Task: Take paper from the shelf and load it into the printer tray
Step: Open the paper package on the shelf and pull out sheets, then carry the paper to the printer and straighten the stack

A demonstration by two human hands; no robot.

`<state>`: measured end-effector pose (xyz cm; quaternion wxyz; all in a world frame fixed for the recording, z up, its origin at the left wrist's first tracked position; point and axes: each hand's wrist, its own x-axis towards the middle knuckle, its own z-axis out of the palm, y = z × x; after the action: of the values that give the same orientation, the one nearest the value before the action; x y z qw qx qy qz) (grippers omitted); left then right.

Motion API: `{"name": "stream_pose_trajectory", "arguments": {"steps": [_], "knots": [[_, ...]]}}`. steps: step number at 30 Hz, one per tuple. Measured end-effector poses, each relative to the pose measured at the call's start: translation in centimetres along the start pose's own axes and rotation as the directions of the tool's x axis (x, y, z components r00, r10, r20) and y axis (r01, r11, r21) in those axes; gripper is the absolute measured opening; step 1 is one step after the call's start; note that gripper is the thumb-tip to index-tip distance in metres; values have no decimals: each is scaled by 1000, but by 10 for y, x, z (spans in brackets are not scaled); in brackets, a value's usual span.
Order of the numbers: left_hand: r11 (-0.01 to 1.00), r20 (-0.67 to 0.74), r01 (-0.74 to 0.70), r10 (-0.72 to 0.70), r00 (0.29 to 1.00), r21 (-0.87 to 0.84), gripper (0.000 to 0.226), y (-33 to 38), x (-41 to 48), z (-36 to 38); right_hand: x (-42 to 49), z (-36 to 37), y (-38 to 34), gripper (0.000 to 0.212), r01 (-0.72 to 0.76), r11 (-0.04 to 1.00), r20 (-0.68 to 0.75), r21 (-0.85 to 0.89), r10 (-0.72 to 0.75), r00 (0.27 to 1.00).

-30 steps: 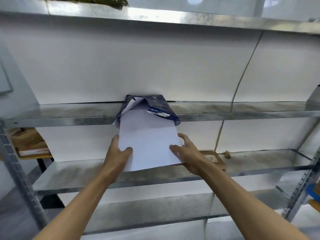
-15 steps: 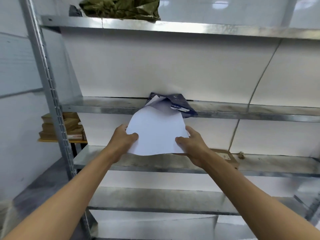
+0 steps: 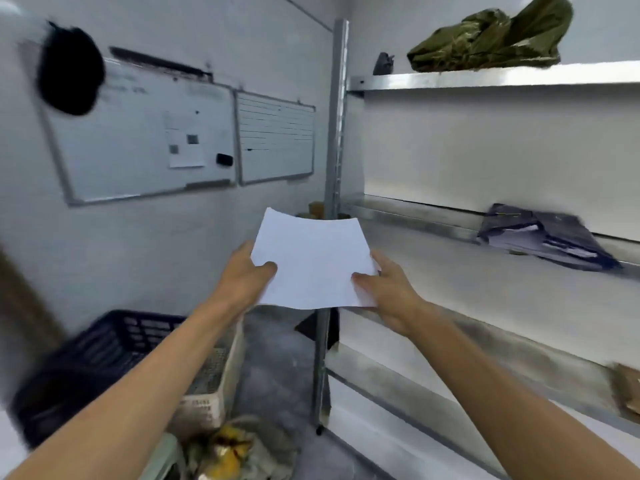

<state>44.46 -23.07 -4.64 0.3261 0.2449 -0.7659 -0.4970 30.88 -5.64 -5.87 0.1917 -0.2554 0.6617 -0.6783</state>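
Your left hand (image 3: 244, 271) pinches the left edge of the paper (image 3: 311, 261), thumb (image 3: 265, 266) pressed on top of the sheet and the other fingers hidden beneath it. Your right hand (image 3: 388, 292) grips the lower right corner the same way, thumb (image 3: 362, 279) lying flat on the top face and the remaining fingers curled under, out of sight. Between the two grips the paper is held out in the air in front of you, its far edge bowing upward a little, clear of the shelf unit (image 3: 485, 233) that stands to your right. On the front edge of the middle shelf, well apart from the sheet, the torn blue wrapper (image 3: 543, 239) lies with more white sheets showing inside. A crumpled green bag (image 3: 491, 38) sits on the top shelf. To your left two whiteboards (image 3: 145, 140) hang on the wall, and below them a dark blue crate (image 3: 100, 355) rests near the floor; motion blur softens much of that side.
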Motion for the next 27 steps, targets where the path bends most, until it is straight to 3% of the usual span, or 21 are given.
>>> {"name": "stream_pose_trajectory", "arguments": {"steps": [4,6,9,13,21,27], "knots": [[992,-286,104,-80,955,71,28,-28,-36,-120,12,129,4,32,33,999,292,15,-36,956],[982,-438,177,-129,890,71,32,-39,-69,-181,4,199,4,33,43,999,448,30,-52,892],[959,-634,273,-163,756,79,30,-46,-131,-260,-23,297,2,35,41,998,646,55,-67,760],[917,-847,391,-147,511,77,24,-43,-233,-341,-99,409,-8,34,-28,994,868,101,-75,491],[830,-997,553,-81,0,-68,24,-14,-437,-417,-293,548,-27,40,-68,987,989,145,-146,1],[806,-969,573,-6,-247,-151,31,11,-556,-448,-426,610,-41,42,-65,990,951,129,-142,-276]]}}
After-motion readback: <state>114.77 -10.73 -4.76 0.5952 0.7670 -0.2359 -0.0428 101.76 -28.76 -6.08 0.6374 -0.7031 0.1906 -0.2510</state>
